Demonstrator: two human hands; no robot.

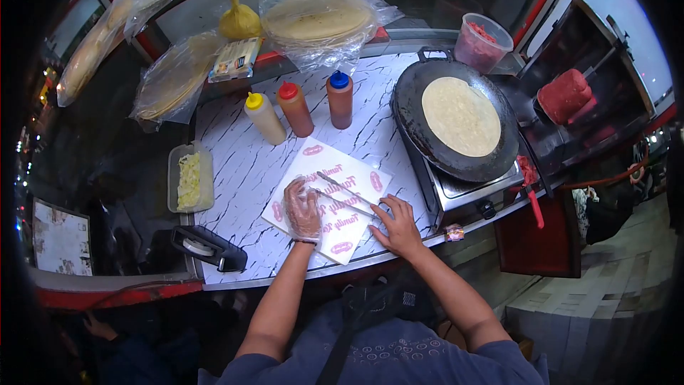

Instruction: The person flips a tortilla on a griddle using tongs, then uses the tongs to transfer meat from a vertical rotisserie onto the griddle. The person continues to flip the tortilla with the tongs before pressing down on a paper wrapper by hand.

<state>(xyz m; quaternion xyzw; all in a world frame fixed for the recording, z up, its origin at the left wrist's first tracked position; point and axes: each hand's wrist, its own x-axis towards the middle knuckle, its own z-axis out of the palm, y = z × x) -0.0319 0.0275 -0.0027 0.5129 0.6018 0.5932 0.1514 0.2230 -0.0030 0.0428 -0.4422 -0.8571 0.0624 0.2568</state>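
A stack of printed white wrapping paper [342, 249] lies on the counter in front of me. My left hand [302, 210], in a clear plastic glove, rests over the paper's left part, with its fingers loosely extended. Metal tongs [343, 189] lie across the sheets, their arms spread toward the left hand. At their joined end, my bare right hand [399, 227] has its fingers apart, fingertips right at the metal and the paper's edge. To the right, a flatbread [462, 116] lies flat on a round black griddle [413, 125].
Three squeeze bottles, yellow-capped [266, 120], red-capped [296, 110] and blue-capped [340, 102], stand behind the paper. Shredded cabbage fills a tub [206, 178] at left. Bagged flatbreads [320, 18] sit at the back. A meat spit [564, 96] and red-handled knife [535, 208] are right.
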